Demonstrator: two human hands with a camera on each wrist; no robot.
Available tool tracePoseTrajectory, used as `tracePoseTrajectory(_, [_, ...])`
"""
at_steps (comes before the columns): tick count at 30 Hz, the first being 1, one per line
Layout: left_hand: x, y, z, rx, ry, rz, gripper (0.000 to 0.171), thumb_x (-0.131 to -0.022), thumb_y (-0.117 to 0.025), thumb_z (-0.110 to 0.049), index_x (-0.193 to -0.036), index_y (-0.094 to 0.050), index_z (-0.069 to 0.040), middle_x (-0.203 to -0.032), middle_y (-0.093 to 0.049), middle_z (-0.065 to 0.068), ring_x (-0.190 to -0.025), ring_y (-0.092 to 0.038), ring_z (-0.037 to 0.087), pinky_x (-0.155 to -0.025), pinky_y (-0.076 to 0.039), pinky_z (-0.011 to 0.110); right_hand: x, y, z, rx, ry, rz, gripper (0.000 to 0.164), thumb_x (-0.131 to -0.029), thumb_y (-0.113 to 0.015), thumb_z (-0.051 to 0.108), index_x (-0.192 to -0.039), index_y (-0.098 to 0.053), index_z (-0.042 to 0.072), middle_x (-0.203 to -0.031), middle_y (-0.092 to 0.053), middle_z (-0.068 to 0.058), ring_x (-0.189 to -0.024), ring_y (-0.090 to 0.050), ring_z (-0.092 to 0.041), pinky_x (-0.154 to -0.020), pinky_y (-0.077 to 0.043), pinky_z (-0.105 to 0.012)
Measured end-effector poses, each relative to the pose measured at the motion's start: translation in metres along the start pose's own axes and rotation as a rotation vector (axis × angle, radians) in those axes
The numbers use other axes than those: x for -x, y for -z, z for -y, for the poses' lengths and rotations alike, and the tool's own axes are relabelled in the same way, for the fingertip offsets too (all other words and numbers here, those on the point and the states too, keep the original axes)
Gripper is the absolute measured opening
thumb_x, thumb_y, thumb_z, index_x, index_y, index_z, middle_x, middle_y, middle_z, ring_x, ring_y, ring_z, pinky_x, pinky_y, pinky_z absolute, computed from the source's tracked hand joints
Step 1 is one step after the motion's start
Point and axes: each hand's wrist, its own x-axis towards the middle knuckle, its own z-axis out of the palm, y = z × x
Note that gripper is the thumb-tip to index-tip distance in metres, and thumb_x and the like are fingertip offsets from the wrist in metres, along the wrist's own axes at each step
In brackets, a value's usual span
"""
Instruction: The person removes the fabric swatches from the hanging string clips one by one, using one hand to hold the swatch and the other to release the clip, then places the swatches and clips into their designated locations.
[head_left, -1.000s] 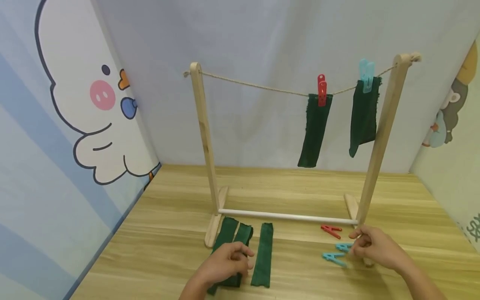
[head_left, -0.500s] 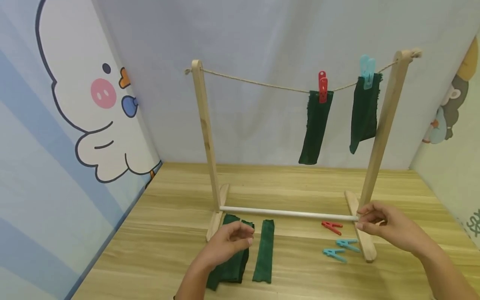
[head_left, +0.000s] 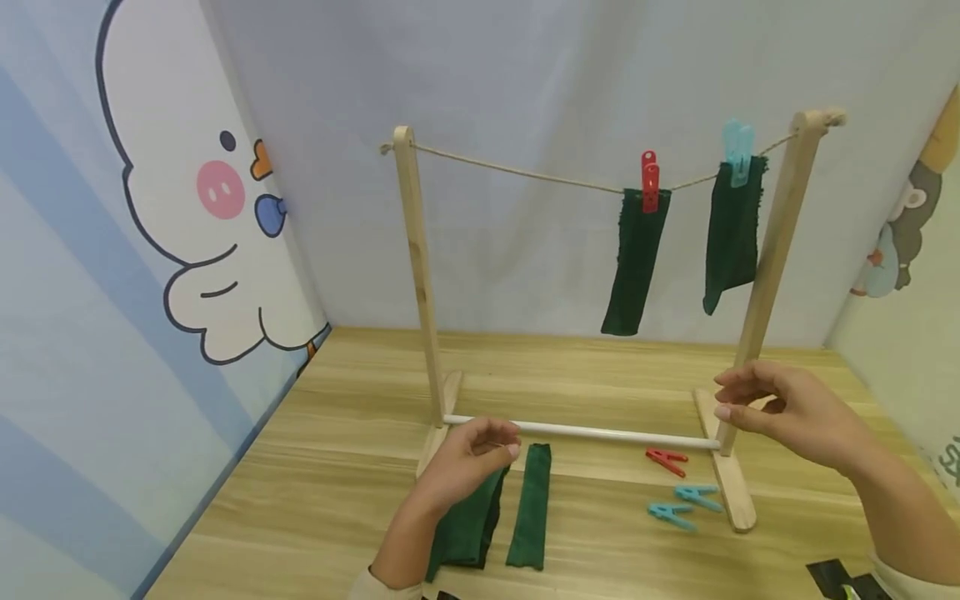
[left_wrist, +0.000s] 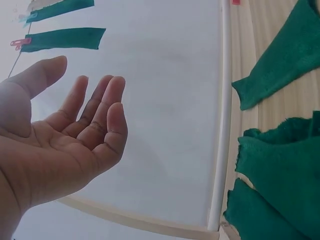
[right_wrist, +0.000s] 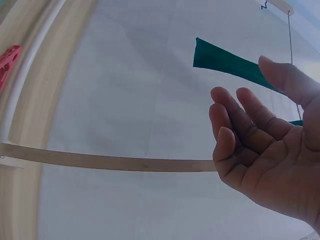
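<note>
My left hand [head_left: 468, 467] hovers over the green cloth strips [head_left: 468, 525] at the left of the table, its fingers relaxed. In the left wrist view its palm [left_wrist: 60, 145] holds nothing. One separate green strip [head_left: 531, 508] lies just right of that hand. My right hand [head_left: 798, 417] is raised by the right post [head_left: 776, 242] of a small wooden clothesline rack, loosely curved and holding nothing. Two green strips hang from the rope, one under a red clothespin [head_left: 650, 183], the other under a light blue clothespin [head_left: 738, 154].
A red clothespin [head_left: 667, 461] and two blue clothespins [head_left: 671, 515] lie on the wooden table at the right, near the rack's foot [head_left: 735, 496]. A white rod [head_left: 600, 432] joins the posts low down. Behind stands a pale curtain [head_left: 525, 250].
My right hand has risen from beside the blue clothespins up along the right post. My left hand has lifted slightly off the strips. The head view has shifted a little.
</note>
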Motion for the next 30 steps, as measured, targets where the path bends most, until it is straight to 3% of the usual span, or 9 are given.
tracePoseTrajectory(4, [-0.007,-0.003,0.0,0.0,-0.033,-0.03,0.031,-0.093,-0.059,-0.017,-0.12,-0.056,-0.001,-0.112,-0.059,0.009,-0.103,-0.057,0.023,-0.086,-0.046,0.038,-0.007,0.005,0.009,0.009,0.035,-0.046,0.027,-0.085,-0.067,0.005,-0.11,-0.06,-0.003,-0.103,-0.063,-0.01,-0.087,-0.053,0.002,-0.067,-0.044,-0.018])
tracePoseTrajectory(10, [-0.021,-0.011,-0.003,-0.012,-0.076,-0.068,0.032,-0.091,-0.062,-0.022,-0.119,-0.057,-0.006,-0.114,-0.058,0.009,-0.105,-0.056,0.021,-0.087,-0.045,0.037,-0.017,0.011,0.021,-0.021,0.11,-0.156,0.031,-0.083,-0.068,0.0,-0.113,-0.06,-0.002,-0.107,-0.059,0.01,-0.089,-0.052,0.003,-0.072,-0.041,-0.01])
tracePoseTrajectory(16, [-0.032,-0.016,-0.008,0.011,-0.102,-0.056,0.03,-0.092,-0.061,-0.017,-0.12,-0.056,-0.006,-0.115,-0.057,0.009,-0.106,-0.054,0.022,-0.088,-0.044,0.039,-0.018,0.016,0.03,-0.048,0.129,-0.278,0.032,-0.082,-0.067,-0.004,-0.113,-0.058,-0.004,-0.11,-0.057,0.012,-0.087,-0.053,0.001,-0.072,-0.041,-0.008])
tracePoseTrajectory(19, [-0.034,-0.019,-0.016,-0.001,-0.118,-0.063,0.029,-0.093,-0.059,-0.013,-0.12,-0.055,-0.004,-0.115,-0.057,0.01,-0.107,-0.054,0.024,-0.088,-0.044,0.039,-0.02,0.018,0.035,-0.078,0.144,-0.346,0.033,-0.082,-0.066,-0.007,-0.114,-0.057,-0.005,-0.108,-0.056,0.017,-0.089,-0.052,0.0,-0.074,-0.041,-0.008])
tracePoseTrajectory(25, [-0.035,-0.025,-0.04,-0.006,-0.151,-0.084,0.031,-0.092,-0.058,-0.008,-0.121,-0.054,0.001,-0.116,-0.057,0.013,-0.109,-0.053,0.028,-0.087,-0.045,0.041,-0.027,0.024,0.046,-0.149,0.244,-0.463,0.037,-0.079,-0.063,-0.016,-0.115,-0.056,-0.011,-0.107,-0.06,0.011,-0.097,-0.054,-0.007,-0.078,-0.042,-0.01])
tracePoseTrajectory(30, [-0.052,-0.026,-0.025,0.004,-0.191,-0.101,0.033,-0.092,-0.061,-0.015,-0.122,-0.055,-0.002,-0.117,-0.057,0.011,-0.109,-0.053,0.024,-0.087,-0.045,0.039,-0.034,0.028,0.052,-0.148,0.263,-0.482,0.04,-0.078,-0.063,-0.016,-0.116,-0.056,-0.009,-0.108,-0.061,0.012,-0.097,-0.055,-0.007,-0.079,-0.042,-0.011])
